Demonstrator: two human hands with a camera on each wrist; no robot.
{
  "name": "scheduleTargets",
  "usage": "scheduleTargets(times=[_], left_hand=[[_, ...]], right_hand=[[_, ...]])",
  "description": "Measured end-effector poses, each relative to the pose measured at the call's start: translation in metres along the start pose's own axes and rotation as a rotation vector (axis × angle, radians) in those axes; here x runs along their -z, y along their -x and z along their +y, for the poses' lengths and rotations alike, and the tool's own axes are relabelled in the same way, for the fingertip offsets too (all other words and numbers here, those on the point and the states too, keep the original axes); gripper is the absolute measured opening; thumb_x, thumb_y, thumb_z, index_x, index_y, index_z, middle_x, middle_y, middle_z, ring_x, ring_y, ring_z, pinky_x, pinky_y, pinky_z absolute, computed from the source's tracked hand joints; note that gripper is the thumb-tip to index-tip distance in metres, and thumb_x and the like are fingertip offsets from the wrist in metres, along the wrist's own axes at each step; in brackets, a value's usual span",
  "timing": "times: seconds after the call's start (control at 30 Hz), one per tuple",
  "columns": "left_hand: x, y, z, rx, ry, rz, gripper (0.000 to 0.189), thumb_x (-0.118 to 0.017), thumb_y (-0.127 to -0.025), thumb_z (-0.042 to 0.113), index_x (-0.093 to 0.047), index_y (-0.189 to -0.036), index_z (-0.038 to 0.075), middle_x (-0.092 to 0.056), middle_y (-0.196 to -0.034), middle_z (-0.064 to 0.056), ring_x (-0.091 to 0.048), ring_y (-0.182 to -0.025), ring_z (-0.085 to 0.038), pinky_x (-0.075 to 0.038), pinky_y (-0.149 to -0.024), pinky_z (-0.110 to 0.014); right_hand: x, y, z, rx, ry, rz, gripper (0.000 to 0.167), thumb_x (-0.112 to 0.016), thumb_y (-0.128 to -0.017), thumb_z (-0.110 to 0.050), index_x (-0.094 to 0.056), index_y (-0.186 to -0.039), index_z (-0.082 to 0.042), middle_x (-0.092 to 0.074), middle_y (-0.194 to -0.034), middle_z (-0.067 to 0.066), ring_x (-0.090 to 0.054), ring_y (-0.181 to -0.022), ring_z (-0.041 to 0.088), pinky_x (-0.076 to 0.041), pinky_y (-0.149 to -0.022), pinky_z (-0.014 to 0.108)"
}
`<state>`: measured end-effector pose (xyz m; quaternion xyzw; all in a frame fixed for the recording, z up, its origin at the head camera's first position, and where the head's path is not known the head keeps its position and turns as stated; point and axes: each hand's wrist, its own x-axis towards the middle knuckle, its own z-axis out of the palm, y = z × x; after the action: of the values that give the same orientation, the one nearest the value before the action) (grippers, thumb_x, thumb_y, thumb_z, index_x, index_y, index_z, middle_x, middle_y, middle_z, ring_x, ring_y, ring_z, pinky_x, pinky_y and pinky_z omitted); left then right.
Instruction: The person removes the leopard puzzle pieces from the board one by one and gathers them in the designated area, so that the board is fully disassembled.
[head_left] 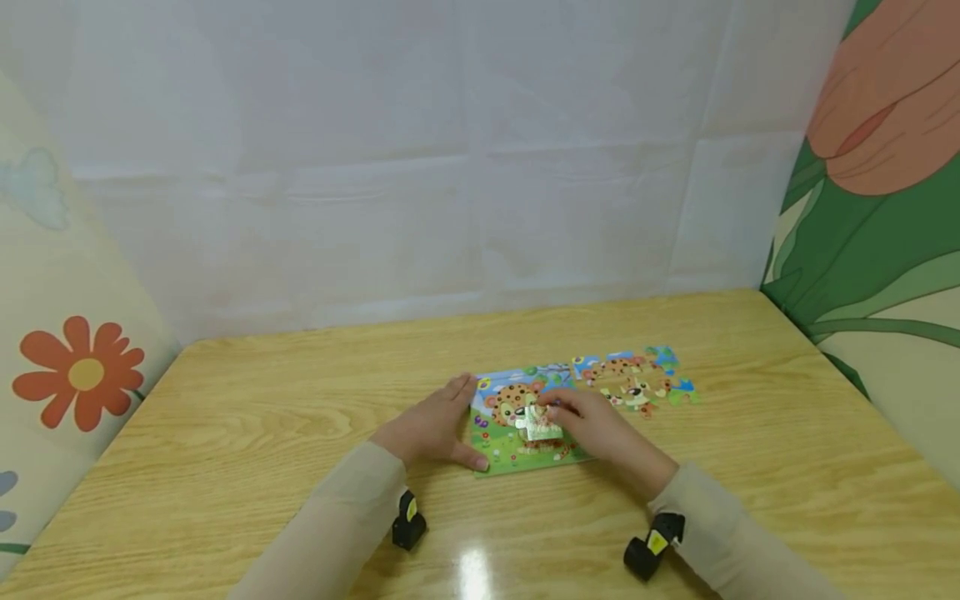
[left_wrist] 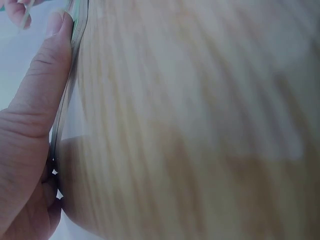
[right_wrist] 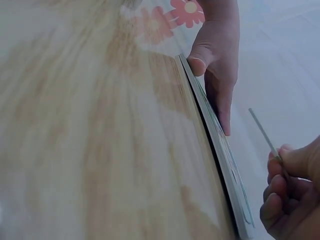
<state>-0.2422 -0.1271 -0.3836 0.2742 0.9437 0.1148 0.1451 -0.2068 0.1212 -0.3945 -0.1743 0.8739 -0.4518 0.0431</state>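
A picture puzzle board (head_left: 525, 463) with a spotted cartoon leopard on a green and blue scene lies flat on the table. My left hand (head_left: 435, 425) rests along its left side, thumb on the near corner and straight fingers toward the far corner. Over the board's middle, my right hand (head_left: 603, 429) pinches a puzzle piece (head_left: 542, 423) between thumb and fingers; glare whitens its face. In the right wrist view this piece (right_wrist: 262, 130) appears edge-on, tilted and raised above the board (right_wrist: 214, 135).
Several joined or loose puzzle pieces (head_left: 618, 367) with leopard spots lie beyond the right hand, to the right of the board. The wooden table (head_left: 285, 408) backs onto a white sheet (head_left: 360, 192). Flower-painted panels (head_left: 885, 275) stand at both sides.
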Motion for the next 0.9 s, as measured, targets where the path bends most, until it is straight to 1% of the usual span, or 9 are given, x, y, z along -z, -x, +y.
scheduleTargets(times=[0.1,0.17,0.33,0.47,0.57,0.67,0.77,0.83,0.9], left_hand=[[0.000,0.001,0.001,0.002,-0.001,0.002,0.123,-0.077,-0.061,0.057,-0.012,-0.147,-0.002,-0.009,-0.154,-0.019,-0.011,-0.141,-0.032,-0.015,-0.116,-0.042],[0.000,0.001,0.001,0.003,-0.002,0.002,0.123,-0.077,-0.061,0.057,-0.012,-0.147,-0.002,-0.009,-0.154,-0.019,-0.011,-0.141,-0.032,-0.015,-0.116,-0.042],[0.000,0.001,0.001,0.007,-0.007,-0.001,0.123,-0.076,-0.061,0.058,-0.012,-0.147,-0.002,-0.009,-0.154,-0.018,-0.011,-0.142,-0.032,-0.015,-0.116,-0.042],[0.000,0.000,0.001,0.007,-0.010,-0.001,0.123,-0.076,-0.061,0.058,-0.012,-0.147,-0.001,-0.008,-0.154,-0.018,-0.011,-0.142,-0.032,-0.015,-0.116,-0.042],[0.001,0.001,0.001,0.009,-0.005,0.001,0.122,-0.076,-0.061,0.058,-0.012,-0.147,-0.001,-0.009,-0.154,-0.018,-0.011,-0.142,-0.032,-0.015,-0.116,-0.042],[0.001,0.002,0.002,0.018,0.007,0.001,0.122,-0.076,-0.061,0.057,-0.012,-0.147,-0.001,-0.008,-0.154,-0.017,-0.011,-0.142,-0.031,-0.015,-0.116,-0.042],[0.002,0.003,0.003,0.024,0.014,-0.002,0.122,-0.077,-0.061,0.056,-0.012,-0.147,-0.001,-0.008,-0.154,-0.017,-0.011,-0.142,-0.031,-0.015,-0.116,-0.042],[0.001,0.003,0.003,0.024,0.011,-0.004,0.122,-0.076,-0.061,0.057,-0.012,-0.147,-0.001,-0.008,-0.154,-0.017,-0.011,-0.142,-0.031,-0.015,-0.116,-0.042],[0.002,0.003,0.003,0.022,0.006,-0.005,0.122,-0.076,-0.062,0.057,-0.012,-0.147,-0.001,-0.008,-0.154,-0.017,-0.011,-0.142,-0.031,-0.015,-0.116,-0.042]], right_hand=[[0.002,0.001,0.002,-0.045,-0.023,0.023,0.023,-0.054,-0.094,-0.013,-0.060,-0.115,-0.006,-0.051,-0.069,0.000,-0.040,-0.059,0.012,-0.036,-0.052,0.023],[0.004,0.001,0.004,-0.051,-0.049,0.043,0.022,-0.056,-0.093,-0.014,-0.060,-0.112,-0.005,-0.046,-0.065,0.000,-0.039,-0.057,0.012,-0.035,-0.050,0.022],[0.010,0.005,0.009,-0.026,-0.094,0.099,0.020,-0.058,-0.091,-0.012,-0.060,-0.107,-0.001,-0.052,-0.068,0.000,-0.043,-0.059,0.010,-0.040,-0.052,0.021],[0.015,0.009,0.012,-0.031,-0.141,0.156,0.021,-0.061,-0.089,-0.012,-0.062,-0.106,0.001,-0.056,-0.069,0.003,-0.046,-0.060,0.009,-0.043,-0.054,0.020],[0.019,0.012,0.014,-0.041,-0.179,0.180,0.023,-0.061,-0.089,-0.012,-0.061,-0.106,0.003,-0.059,-0.073,0.006,-0.050,-0.064,0.010,-0.047,-0.055,0.021],[0.023,0.015,0.016,-0.062,-0.219,0.187,0.024,-0.061,-0.089,-0.012,-0.061,-0.107,0.003,-0.060,-0.077,0.007,-0.052,-0.067,0.012,-0.049,-0.056,0.022],[0.027,0.018,0.018,-0.072,-0.226,0.183,0.023,-0.060,-0.089,-0.012,-0.060,-0.107,0.002,-0.059,-0.078,0.007,-0.052,-0.068,0.011,-0.047,-0.056,0.021],[0.029,0.021,0.019,-0.092,-0.229,0.179,0.023,-0.060,-0.090,-0.013,-0.060,-0.107,0.001,-0.058,-0.078,0.007,-0.051,-0.068,0.011,-0.046,-0.056,0.021],[0.030,0.023,0.020,-0.135,-0.240,0.179,0.022,-0.060,-0.090,-0.015,-0.060,-0.108,-0.002,-0.057,-0.078,0.006,-0.050,-0.068,0.012,-0.045,-0.055,0.021]])
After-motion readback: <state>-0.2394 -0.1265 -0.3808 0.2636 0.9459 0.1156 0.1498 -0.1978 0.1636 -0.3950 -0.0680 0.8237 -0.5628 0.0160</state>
